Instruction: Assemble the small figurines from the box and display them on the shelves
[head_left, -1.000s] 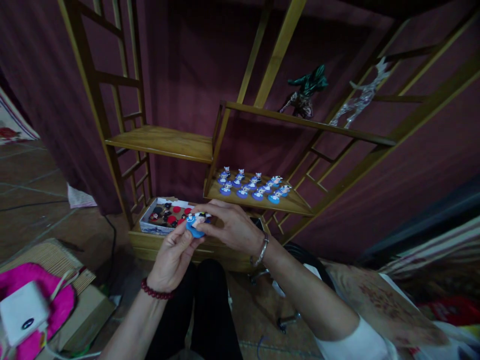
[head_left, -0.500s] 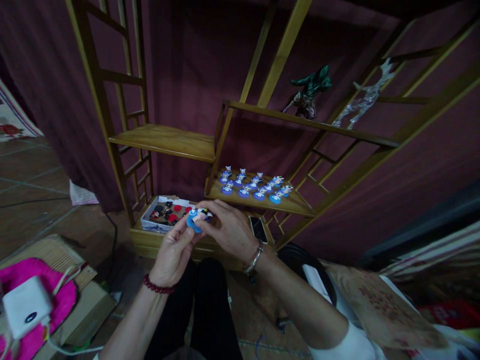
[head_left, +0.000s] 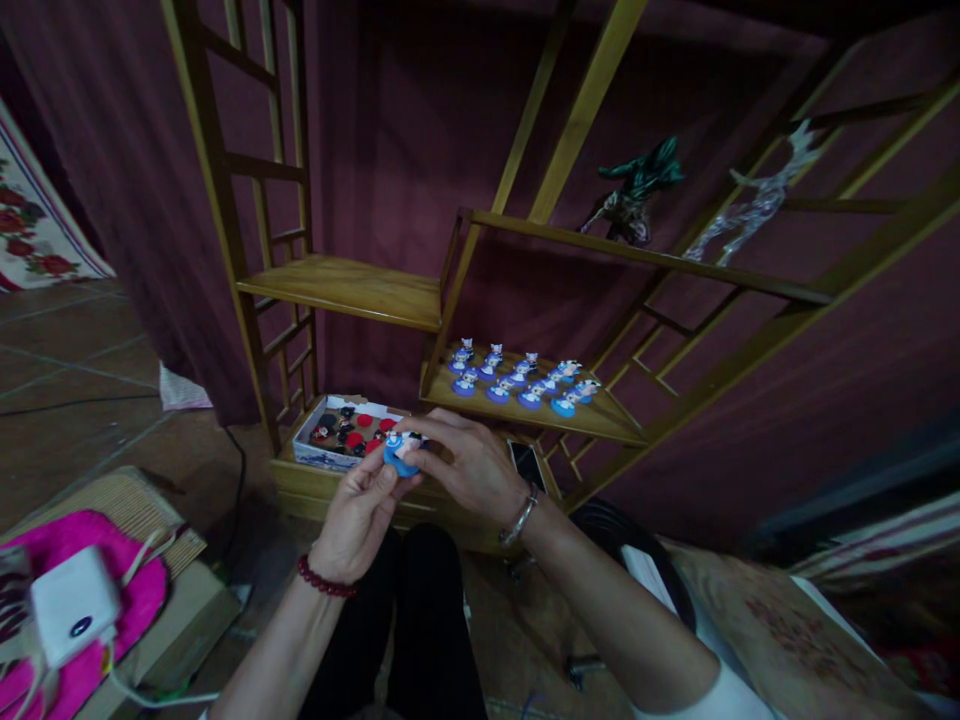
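Between my two hands is a small figurine [head_left: 403, 453] with a blue round base and a white-and-pink body. My left hand [head_left: 361, 507] pinches the base from the left with thumb and fingers. From the right, my right hand [head_left: 469, 462] grips the upper part, its fingers covering some of it. Behind my hands, an open cardboard box [head_left: 325, 455] holds several black and red pieces. Up and to the right, several similar figurines [head_left: 499, 388] with purple or blue bases stand in rows on a wooden shelf [head_left: 600, 428].
A dark green figure [head_left: 641, 190] and a clear deer-like ornament [head_left: 761, 205] stand on the upper shelf. A phone [head_left: 527, 468] lies beyond my right wrist. At lower left, a white device [head_left: 75, 605] with cables rests on a pink cloth [head_left: 142, 597]. A black round seat [head_left: 611, 530] stands at right.
The view has shifted slightly, so the shelves appear further right. My hands still hold the figurine, which looks turned a little, with its head more covered by my right fingers.
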